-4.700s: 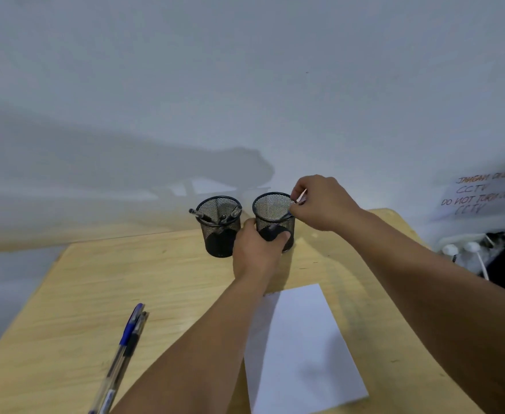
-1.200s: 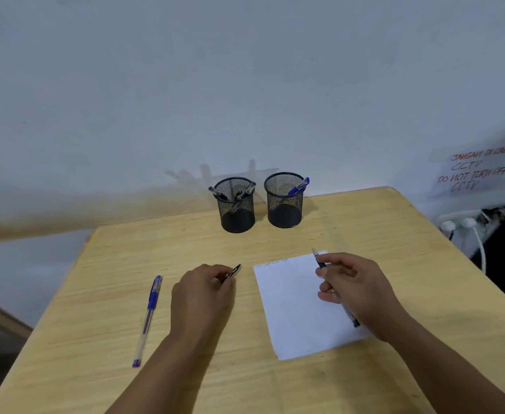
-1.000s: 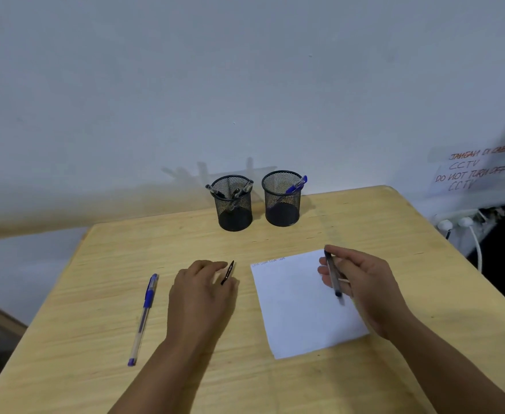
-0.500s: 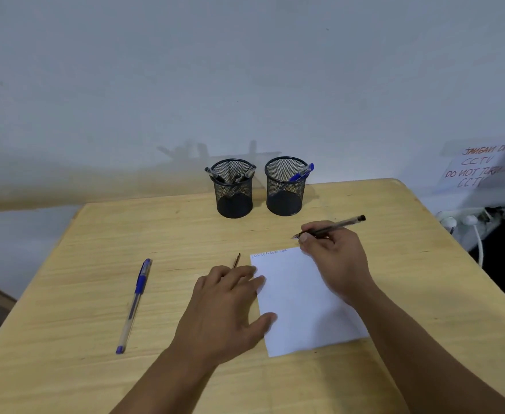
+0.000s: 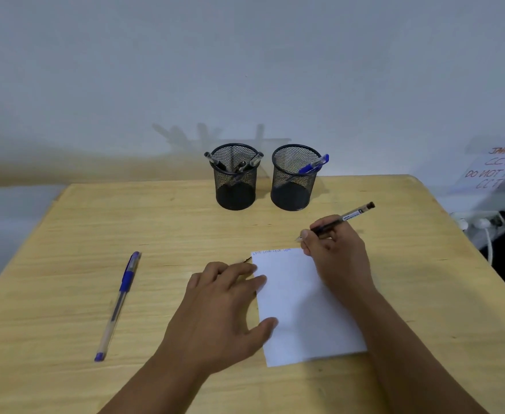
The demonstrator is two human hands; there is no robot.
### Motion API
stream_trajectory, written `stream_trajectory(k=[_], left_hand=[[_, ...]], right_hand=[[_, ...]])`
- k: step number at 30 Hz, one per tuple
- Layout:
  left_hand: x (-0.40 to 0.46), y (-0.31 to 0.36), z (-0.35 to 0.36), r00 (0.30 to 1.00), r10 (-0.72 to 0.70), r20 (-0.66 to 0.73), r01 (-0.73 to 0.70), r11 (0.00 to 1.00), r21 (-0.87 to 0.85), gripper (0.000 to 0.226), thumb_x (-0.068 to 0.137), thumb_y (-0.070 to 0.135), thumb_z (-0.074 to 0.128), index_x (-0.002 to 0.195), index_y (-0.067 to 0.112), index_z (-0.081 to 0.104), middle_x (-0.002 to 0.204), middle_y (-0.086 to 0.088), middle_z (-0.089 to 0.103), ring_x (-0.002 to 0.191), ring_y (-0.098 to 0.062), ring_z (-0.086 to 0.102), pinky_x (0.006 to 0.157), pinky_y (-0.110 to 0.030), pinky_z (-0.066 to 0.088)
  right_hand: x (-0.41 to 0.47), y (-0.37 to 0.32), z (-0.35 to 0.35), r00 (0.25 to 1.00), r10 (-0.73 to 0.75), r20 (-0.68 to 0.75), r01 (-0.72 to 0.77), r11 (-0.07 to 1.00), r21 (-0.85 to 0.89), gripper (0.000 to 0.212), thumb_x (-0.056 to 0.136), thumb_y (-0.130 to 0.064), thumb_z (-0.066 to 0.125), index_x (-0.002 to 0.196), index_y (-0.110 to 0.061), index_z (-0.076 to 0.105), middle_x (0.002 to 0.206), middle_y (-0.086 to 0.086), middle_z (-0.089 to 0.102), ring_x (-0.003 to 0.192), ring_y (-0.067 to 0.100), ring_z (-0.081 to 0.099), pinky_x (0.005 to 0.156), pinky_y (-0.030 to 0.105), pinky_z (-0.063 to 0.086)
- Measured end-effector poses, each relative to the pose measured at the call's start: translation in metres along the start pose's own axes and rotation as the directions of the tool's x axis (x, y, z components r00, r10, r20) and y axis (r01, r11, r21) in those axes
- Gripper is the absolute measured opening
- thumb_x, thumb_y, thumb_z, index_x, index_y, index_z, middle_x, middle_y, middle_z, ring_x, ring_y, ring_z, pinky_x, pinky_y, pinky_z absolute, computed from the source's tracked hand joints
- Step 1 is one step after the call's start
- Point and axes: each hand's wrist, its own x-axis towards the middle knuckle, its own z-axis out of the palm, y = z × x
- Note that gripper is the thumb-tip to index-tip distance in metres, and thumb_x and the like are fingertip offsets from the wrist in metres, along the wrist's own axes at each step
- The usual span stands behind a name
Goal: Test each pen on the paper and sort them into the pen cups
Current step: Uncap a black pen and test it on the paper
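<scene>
Since a sec ago the right hand (image 5: 339, 255) has turned the black pen (image 5: 342, 220) round into a writing hold, fingers pinched near the tip, and brought it to the top right corner of the paper (image 5: 302, 306). The tip sits at or just off that edge; can't tell if it touches. The left hand (image 5: 221, 306) has put its pen cap down and now lies flat, fingers straight and spread, w/ fingertips and thumb pressing the paper's left edge. A sliver of something dark, prob. the cap (image 5: 246, 259), shows just past its fingertips. Likely meaning: this pen is about to be tested, next to a short row of scribbles already along the top edge.

Count: 2 black mesh cups at the back of the wooden table (image 5: 66, 294), side by side, near but apart. The left cup (image 5: 235, 177) holds about 3 dark pens; the right cup (image 5: 293, 179) holds 1 blue pen. 1 more blue pen (image 5: 120, 303) lies loose on the table, well left of the paper, not yet tested. 1 sheet of paper. Far right: a handwritten wall notice (image 5: 496, 171), partly cut off.
</scene>
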Motion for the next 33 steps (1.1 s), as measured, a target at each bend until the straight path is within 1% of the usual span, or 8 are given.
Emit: stream_trajectory(k=[7,8,11,12,20,23,27,33], left_hand=[[0.0008,-0.0011,0.0002,1.0,-0.014,0.003,0.014,1.0,-0.006,0.059,0.072,0.072,0.055,0.123,0.042,0.058,0.137,0.023,0.048,0.119,-0.011,0.041,0.09,-0.034,0.034],[0.0008,-0.0011,0.0004,1.0,-0.016,0.002,0.016,1.0,-0.01,0.059,0.072,0.072,0.055,0.123,0.042,0.059,0.137,0.023,0.048,0.118,-0.01,0.042,0.09,-0.034,0.035],[0.0011,-0.0011,0.0008,1.0,-0.016,-0.004,0.016,1.0,-0.012,0.059,0.072,0.072,0.056,0.123,0.041,0.06,0.136,0.023,0.049,0.117,-0.01,0.042,0.089,-0.035,0.037],[0.0012,-0.001,0.001,1.0,-0.016,-0.007,0.016,1.0,-0.014,0.059,0.072,0.072,0.056,0.122,0.041,0.06,0.135,0.023,0.05,0.117,-0.01,0.043,0.089,-0.035,0.037],[0.0013,-0.0018,0.0011,1.0,-0.016,-0.009,0.016,0.999,-0.031,0.059,0.071,0.071,0.058,0.121,0.04,0.062,0.136,0.023,0.05,0.116,-0.01,0.043,0.089,-0.034,0.034],[0.0017,-0.002,0.0013,1.0,-0.015,-0.009,0.015,0.999,-0.038,0.059,0.071,0.071,0.058,0.122,0.041,0.061,0.136,0.024,0.049,0.117,-0.01,0.043,0.089,-0.034,0.034],[0.0011,-0.0026,0.0016,1.0,-0.017,-0.011,0.016,0.999,-0.037,0.059,0.071,0.071,0.058,0.122,0.041,0.061,0.136,0.024,0.049,0.117,-0.01,0.042,0.089,-0.035,0.035],[0.001,-0.0022,0.0009,1.0,-0.01,-0.017,0.009,0.999,-0.042,0.058,0.071,0.07,0.059,0.121,0.04,0.062,0.135,0.023,0.05,0.116,-0.01,0.043,0.089,-0.035,0.036]], right_hand=[[-0.0012,0.0046,-0.004,1.0,0.013,0.028,-0.012,0.999,-0.034,0.013,0.084,-0.021,0.072,0.082,-0.026,0.06,0.073,-0.003,0.075,0.073,0.012,0.072,0.074,0.034,0.057],[-0.0015,0.0055,-0.0034,1.0,0.009,0.028,-0.008,0.999,-0.053,0.014,0.084,-0.022,0.072,0.081,-0.028,0.059,0.073,-0.004,0.075,0.073,0.011,0.071,0.072,0.031,0.056],[-0.0015,0.0049,-0.0016,1.0,0.004,0.02,-0.001,0.99,-0.139,0.018,0.085,-0.026,0.071,0.077,-0.031,0.056,0.073,-0.007,0.074,0.07,0.0,0.068,0.061,0.01,0.046],[-0.0018,0.0043,-0.0014,1.0,0.003,0.022,0.0,0.987,-0.159,0.018,0.086,-0.026,0.071,0.077,-0.032,0.056,0.074,-0.007,0.074,0.071,0.0,0.068,0.059,0.008,0.044],[-0.0048,0.0029,-0.0007,0.999,-0.012,0.049,0.024,0.97,-0.241,0.01,0.087,-0.027,0.07,0.086,-0.023,0.061,0.072,-0.012,0.067,0.068,-0.004,0.063,0.054,0.002,0.04],[-0.005,0.0041,-0.001,0.999,-0.018,0.034,0.026,0.97,-0.243,0.01,0.087,-0.026,0.07,0.087,-0.021,0.062,0.071,-0.013,0.066,0.072,-0.012,0.06,0.055,-0.001,0.039],[-0.0032,0.0037,0.0,0.999,-0.029,0.024,0.034,0.967,-0.253,0.01,0.088,-0.026,0.07,0.089,-0.02,0.063,0.072,-0.013,0.066,0.067,-0.011,0.06,0.054,-0.002,0.038],[-0.0042,0.0056,-0.0004,0.999,-0.035,0.03,0.041,0.977,-0.211,0.01,0.088,-0.022,0.071,0.087,-0.019,0.061,0.071,-0.011,0.067,0.071,-0.01,0.062,0.055,0.001,0.041]])
